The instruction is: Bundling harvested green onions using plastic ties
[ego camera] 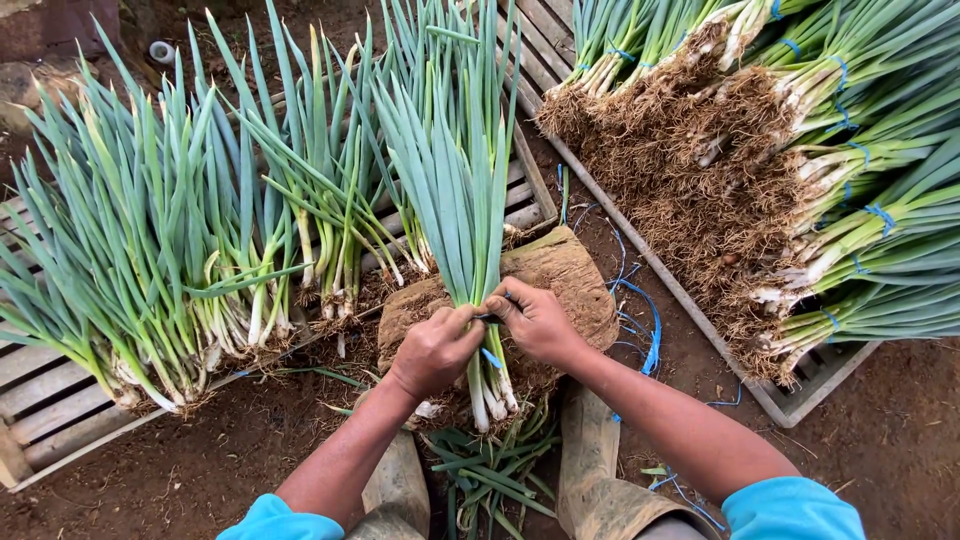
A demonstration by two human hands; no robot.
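I saw the left hand [432, 350] and right hand [535, 322] closed around a bunch of long green spring onions with white stems [465, 200], fingers pinching a thin blue tie strip [491, 357] near the roots. The bunch rested upright on a flat brown stone slab [560, 270], apparently for support, between two wooden slatted pallets [40, 400].

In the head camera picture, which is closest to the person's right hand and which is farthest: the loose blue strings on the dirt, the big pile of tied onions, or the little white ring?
From the right hand:
1. Loose blue strings, on the dirt just to its right.
2. Pile of tied onions, on the wooden pallet up and to the right.
3. Little white ring, far off in the top left corner.
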